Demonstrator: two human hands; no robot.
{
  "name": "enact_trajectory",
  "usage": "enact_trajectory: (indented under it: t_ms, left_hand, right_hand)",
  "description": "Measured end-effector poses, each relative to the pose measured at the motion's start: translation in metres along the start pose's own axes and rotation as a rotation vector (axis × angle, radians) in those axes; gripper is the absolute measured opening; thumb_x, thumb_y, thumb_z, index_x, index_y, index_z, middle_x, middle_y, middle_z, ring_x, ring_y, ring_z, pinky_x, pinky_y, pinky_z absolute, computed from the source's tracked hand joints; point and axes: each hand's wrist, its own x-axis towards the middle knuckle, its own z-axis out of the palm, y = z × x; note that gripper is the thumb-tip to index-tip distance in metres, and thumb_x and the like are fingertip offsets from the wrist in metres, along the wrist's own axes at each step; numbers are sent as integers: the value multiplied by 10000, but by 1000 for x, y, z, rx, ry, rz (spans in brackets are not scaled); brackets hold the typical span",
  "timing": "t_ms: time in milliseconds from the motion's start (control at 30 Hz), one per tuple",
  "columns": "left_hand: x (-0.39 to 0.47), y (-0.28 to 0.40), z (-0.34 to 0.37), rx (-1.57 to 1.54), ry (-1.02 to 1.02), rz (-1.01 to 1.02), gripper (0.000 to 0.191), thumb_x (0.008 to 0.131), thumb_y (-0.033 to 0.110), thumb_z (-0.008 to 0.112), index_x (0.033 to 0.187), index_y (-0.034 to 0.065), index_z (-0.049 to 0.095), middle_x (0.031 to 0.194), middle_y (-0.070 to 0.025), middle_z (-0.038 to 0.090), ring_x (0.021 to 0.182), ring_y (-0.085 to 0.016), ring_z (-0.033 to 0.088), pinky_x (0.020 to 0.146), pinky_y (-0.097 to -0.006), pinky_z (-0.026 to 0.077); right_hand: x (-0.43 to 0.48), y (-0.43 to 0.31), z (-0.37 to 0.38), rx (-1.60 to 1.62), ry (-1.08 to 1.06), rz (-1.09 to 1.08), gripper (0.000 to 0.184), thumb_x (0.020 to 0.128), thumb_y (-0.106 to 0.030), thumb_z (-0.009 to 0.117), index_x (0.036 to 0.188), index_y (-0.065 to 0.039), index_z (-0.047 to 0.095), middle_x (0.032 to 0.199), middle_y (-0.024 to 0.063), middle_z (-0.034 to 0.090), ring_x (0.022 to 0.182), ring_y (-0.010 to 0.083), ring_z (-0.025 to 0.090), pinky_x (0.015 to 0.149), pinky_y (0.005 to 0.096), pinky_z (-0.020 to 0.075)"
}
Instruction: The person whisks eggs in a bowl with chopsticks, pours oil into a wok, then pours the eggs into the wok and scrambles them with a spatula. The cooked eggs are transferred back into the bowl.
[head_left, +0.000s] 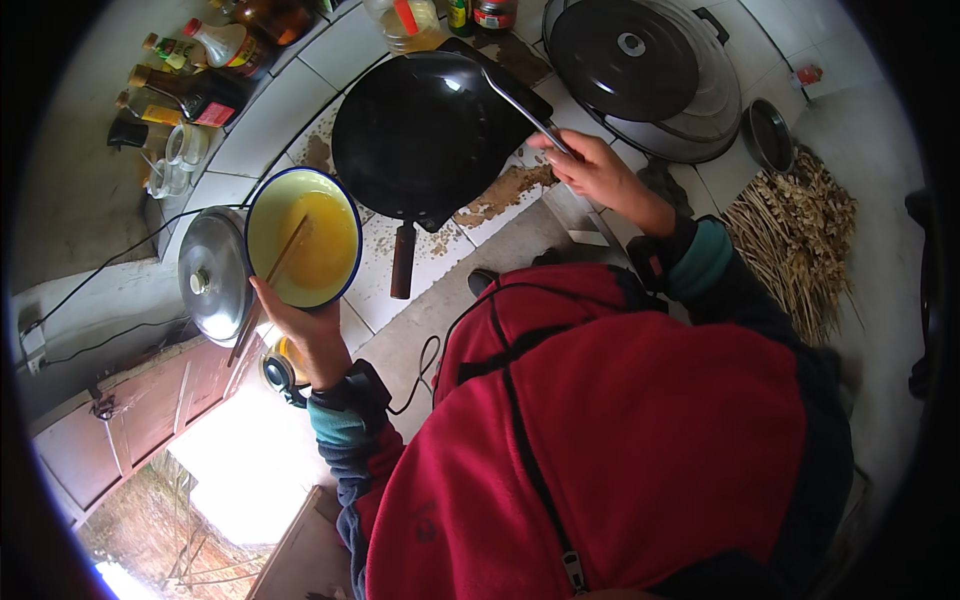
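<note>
My left hand (304, 330) grips the lower rim of an enamel bowl (259, 217) with a dark blue edge. Yellow liquid that looks like beaten egg (326, 240) lies in it, and wooden chopsticks (279, 266) lean across the rim near my thumb. My right hand (592, 169) holds the metal handle of a utensil (525, 111), whose far end reaches the right side of a black wok (412, 135). Its working end cannot be clearly made out. The wok's wooden handle (403, 262) points towards me, and the bowl is just left of the wok.
Left of the bowl stands a lidded metal pot (217, 277). Sauce bottles (217, 94) and small jars line the upper left. A large pan with a black lid (622, 60) sits at the upper right, near dry stalks (795, 240). A black cable (442, 345) hangs by my jacket.
</note>
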Motion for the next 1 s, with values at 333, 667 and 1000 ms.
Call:
enact_trajectory:
  t_ms: [333, 667, 1000]
  left_hand:
    - [-18, -13, 5, 52, 152, 45, 598, 973, 550, 401, 1386, 121, 461, 1354, -113, 521, 1247, -311, 518, 965, -483, 487]
    - [-40, -35, 8, 33, 166, 76, 672, 889, 609, 507, 1399, 174, 451, 1398, -94, 489, 1279, -313, 487, 963, -521, 474]
    - [-59, -35, 7, 0, 257, 98, 674, 895, 607, 503, 1405, 172, 437, 1388, -108, 489, 1267, -321, 495, 944, -531, 490]
  right_hand:
    - [8, 18, -19, -453, 153, 75, 248, 988, -186, 558, 1127, 6, 631, 623, -3, 498, 582, 64, 454, 516, 253, 367]
    - [31, -13, -47, -321, -44, 135, 321, 1038, -230, 431, 1014, 28, 621, 552, 23, 552, 436, 70, 487, 406, 228, 396]
    - [53, -18, -51, -328, -119, 117, 293, 1033, -201, 438, 1044, 24, 626, 578, 3, 538, 439, 44, 456, 405, 196, 382]
